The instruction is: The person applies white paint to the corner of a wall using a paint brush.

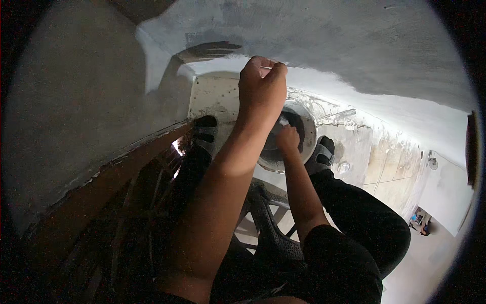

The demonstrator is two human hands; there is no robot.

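My left hand (pixel 264 85) is raised in front of the plastered wall (pixel 326 41), its fingers curled towards the thumb. A thin pale edge shows between the fingers; what it belongs to is hidden. Lower down, my right hand (pixel 288 138) reaches into a round bucket (pixel 310 131) on the floor. Its fingers are closed on a small whitish object (pixel 283 121), too blurred to name. The inside of the bucket looks dark, with a pale, stained rim. My left forearm hides part of the bucket's left side.
My sandalled feet (pixel 208 129) (pixel 322 154) stand either side of the bucket. A black textured plastic seat (pixel 265 224) is beneath me. A small clear container (pixel 343 167) lies right of my foot. Far right are a fan (pixel 433 163) and another person (pixel 422 222). A wall (pixel 87 95) rises at left.
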